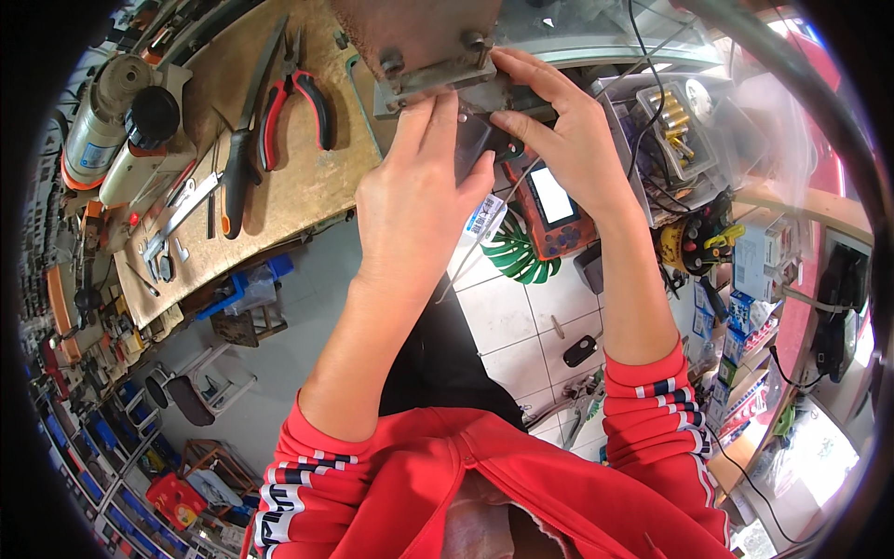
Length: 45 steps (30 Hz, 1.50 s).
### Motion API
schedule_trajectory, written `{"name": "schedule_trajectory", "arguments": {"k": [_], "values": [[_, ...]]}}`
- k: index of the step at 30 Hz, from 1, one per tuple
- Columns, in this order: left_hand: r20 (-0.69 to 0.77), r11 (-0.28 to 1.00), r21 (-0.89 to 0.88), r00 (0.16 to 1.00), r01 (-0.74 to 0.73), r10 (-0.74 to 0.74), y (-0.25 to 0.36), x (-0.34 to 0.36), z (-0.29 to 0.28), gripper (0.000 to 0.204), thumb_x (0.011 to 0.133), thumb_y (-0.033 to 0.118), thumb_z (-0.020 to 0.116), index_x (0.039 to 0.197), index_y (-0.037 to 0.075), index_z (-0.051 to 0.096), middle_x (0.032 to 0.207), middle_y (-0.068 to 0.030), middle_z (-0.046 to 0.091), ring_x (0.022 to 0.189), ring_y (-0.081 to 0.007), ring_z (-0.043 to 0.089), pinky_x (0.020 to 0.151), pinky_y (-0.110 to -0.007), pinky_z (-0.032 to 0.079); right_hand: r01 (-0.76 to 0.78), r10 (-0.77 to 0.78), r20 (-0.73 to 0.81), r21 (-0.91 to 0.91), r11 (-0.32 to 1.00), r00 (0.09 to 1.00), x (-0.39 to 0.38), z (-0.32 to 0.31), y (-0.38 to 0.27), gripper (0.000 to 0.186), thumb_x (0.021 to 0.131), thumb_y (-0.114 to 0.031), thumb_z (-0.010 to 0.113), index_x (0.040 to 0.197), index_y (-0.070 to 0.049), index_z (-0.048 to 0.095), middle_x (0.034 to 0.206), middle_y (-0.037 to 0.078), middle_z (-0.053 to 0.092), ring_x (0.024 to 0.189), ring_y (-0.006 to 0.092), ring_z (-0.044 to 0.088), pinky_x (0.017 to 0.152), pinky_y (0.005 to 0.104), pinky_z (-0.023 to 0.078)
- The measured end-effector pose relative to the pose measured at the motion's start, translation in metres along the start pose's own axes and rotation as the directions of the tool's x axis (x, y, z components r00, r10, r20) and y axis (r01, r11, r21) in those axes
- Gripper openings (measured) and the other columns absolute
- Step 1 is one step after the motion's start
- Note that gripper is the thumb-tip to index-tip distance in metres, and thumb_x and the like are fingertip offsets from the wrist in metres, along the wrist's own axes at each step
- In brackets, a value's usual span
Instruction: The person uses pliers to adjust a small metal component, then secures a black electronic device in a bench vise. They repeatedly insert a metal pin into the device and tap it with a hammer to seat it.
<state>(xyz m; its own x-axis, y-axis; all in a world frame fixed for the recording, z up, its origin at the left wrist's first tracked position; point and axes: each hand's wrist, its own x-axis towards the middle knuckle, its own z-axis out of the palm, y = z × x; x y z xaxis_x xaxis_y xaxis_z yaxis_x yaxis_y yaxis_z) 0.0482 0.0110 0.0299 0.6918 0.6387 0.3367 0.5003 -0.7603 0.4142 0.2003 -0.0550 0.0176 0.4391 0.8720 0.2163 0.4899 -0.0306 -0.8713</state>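
A rusty metal plate (414, 33) with two bolts and a crossbar (436, 79) is at the top of the view. My left hand (417, 177) has its fingertips pressed on the lower edge of that fixture, its thumb beside a dark piece (471, 140) beneath it. My right hand (568, 140) grips the fixture's right side, index finger at the crossbar's end and thumb lower, by the dark piece. The dark piece is partly hidden by my fingers.
A wooden bench (307, 186) at left carries pliers (321, 112), a long-bladed tool (240, 168) and a cylindrical tool (93, 121). At right are cables, a case of brass parts (675, 126) and an orange-black device (549, 200). A stool (186, 391) stands lower left.
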Motion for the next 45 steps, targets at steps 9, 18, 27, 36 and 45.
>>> {"name": "schedule_trajectory", "arguments": {"k": [9,18,27,36,45], "values": [[0.033,0.982,-0.189,0.999,0.001,0.005,-0.008,0.003,-0.007,0.053,0.074,0.021,0.070,0.120,0.001,0.053,0.120,-0.0109,0.055,0.093,-0.0288,0.061,0.074,-0.035,0.052,0.009,-0.009,0.025,0.018,1.000,1.000,-0.007,-0.006,-0.003,0.046,0.080,-0.008,0.064,0.125,-0.003,0.053,0.132,0.006,0.052,0.117,0.0181,0.050,0.099,0.0298,0.037],[0.024,0.993,-0.105,0.998,-0.054,0.057,-0.015,0.003,0.001,0.053,0.077,0.026,0.067,0.122,0.002,0.052,0.124,-0.0110,0.054,0.100,-0.0316,0.060,0.079,-0.038,0.052,-0.079,0.085,-0.127,0.048,0.996,0.988,-0.052,-0.022,-0.015,0.040,0.083,-0.009,0.062,0.122,-0.002,0.055,0.127,0.012,0.054,0.115,0.0255,0.053,0.097,0.0318,0.039],[0.024,0.988,-0.080,0.991,-0.129,0.132,-0.018,0.006,-0.003,0.052,0.075,0.019,0.071,0.120,-0.003,0.055,0.122,-0.0201,0.055,0.109,-0.0329,0.056,0.092,-0.035,0.045,-0.066,0.132,-0.307,0.215,0.974,0.942,-0.139,0.005,-0.025,0.036,0.081,-0.004,0.062,0.117,-0.003,0.057,0.112,0.012,0.061,0.102,0.0243,0.058,0.087,0.0324,0.044],[0.125,0.977,-0.198,0.990,0.085,-0.061,-0.012,0.007,-0.006,0.053,0.079,0.010,0.067,0.127,-0.002,0.050,0.131,-0.0163,0.051,0.121,-0.0239,0.048,0.100,-0.033,0.038,0.001,0.056,-0.107,0.464,0.886,0.993,-0.201,0.070,-0.029,0.038,0.077,-0.007,0.065,0.114,-0.006,0.057,0.110,0.009,0.059,0.098,0.0297,0.055,0.091,0.0424,0.043],[0.188,0.979,-0.069,0.966,0.192,-0.176,0.001,0.005,-0.010,0.057,0.079,0.001,0.062,0.133,-0.002,0.044,0.138,-0.0157,0.042,0.124,-0.0220,0.044,0.090,-0.029,0.046,-0.146,0.129,0.071,0.602,0.785,0.989,-0.224,0.082,-0.005,0.039,0.076,-0.003,0.064,0.114,-0.006,0.058,0.103,0.009,0.063,0.095,0.0293,0.058,0.092,0.0430,0.044]]}}
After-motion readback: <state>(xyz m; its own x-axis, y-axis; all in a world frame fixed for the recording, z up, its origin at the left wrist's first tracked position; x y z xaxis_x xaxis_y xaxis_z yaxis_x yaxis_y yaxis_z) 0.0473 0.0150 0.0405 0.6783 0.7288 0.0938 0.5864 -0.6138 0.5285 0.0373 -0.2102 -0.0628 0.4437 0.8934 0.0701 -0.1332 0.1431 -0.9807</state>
